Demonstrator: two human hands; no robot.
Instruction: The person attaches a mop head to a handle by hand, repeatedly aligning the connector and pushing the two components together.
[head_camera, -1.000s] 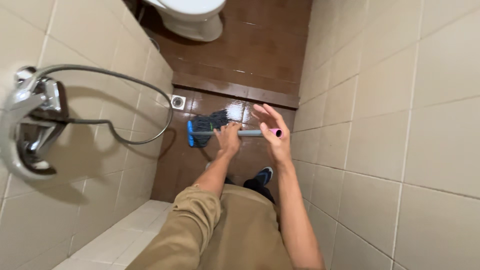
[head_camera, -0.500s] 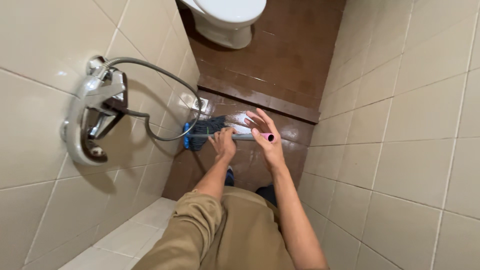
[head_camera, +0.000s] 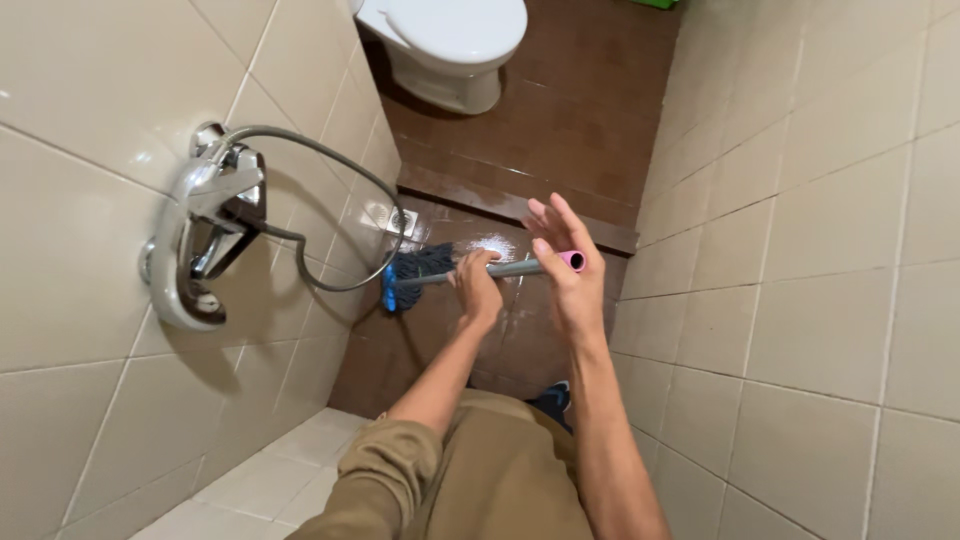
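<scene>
Gripping the mop handle (head_camera: 500, 269) (pink end rightward, head left), left hand (head_camera: 480, 287) clenched; right hand (head_camera: 565, 265) open-fingered.

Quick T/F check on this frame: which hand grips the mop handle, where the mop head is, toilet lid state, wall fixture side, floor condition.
1. The left hand is closed around the grey mop handle. True.
2. The right hand grips the handle in a tight fist. False: its fingers are spread open, with only the palm side against the pink end.
3. The mop head rests on the raised step by the toilet. False: it lies on the lower brown floor, below the step.
4. The toilet lid is shut. True.
5. The chrome shower mixer and its hose hang on the right wall. False: they are on the left wall.
6. The floor near the mop head shows a wet sheen. True.
</scene>
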